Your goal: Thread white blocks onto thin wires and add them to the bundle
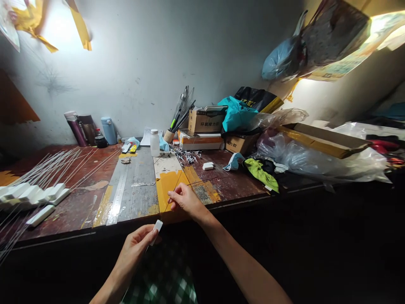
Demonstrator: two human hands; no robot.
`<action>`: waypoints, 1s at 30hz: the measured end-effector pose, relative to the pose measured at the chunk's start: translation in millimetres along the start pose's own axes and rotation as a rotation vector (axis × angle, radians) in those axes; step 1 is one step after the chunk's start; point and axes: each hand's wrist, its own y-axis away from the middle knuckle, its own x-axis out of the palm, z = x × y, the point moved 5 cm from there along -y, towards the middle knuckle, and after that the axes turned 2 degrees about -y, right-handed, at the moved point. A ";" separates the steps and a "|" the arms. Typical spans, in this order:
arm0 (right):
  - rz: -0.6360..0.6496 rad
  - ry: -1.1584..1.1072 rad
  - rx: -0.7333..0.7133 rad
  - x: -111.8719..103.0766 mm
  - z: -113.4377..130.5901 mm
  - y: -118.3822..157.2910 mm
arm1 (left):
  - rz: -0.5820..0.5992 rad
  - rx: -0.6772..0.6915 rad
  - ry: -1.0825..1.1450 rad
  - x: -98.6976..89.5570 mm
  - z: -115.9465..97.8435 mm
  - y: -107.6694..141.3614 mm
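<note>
My left hand [137,245] is closed around a small white block [157,226], held upright just off the table's front edge. A thin pale line hangs below the block beside that hand. Higher up and to the right, my right hand [183,200] pinches a thin dark wire [166,207], which slants down toward the top of the block. Whether the wire enters the block is too small to tell. Similar white blocks [30,193] with long thin pale rods [60,162] lie at the table's left. Another white block [208,166] rests beyond my right hand.
On the table [91,181] lie a metal ruler [118,194] and small dark parts [190,158]. Behind stand a white bottle [155,143], a blue flask [109,131] and cardboard boxes [205,120]. A face mask [233,162], green cloth [261,172] and plastic bags [303,158] cover the right side.
</note>
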 end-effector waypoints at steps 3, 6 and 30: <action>0.033 0.038 -0.027 14.4 1.8 1.2 | -0.032 0.025 -0.024 -11.5 -7.4 6.1; 0.052 0.103 -0.083 27.5 6.7 4.4 | -0.094 0.079 -0.069 -30.7 -14.1 15.3; 0.202 0.793 -0.667 156.1 15.2 -16.2 | -0.368 -0.046 0.005 -106.8 13.7 36.2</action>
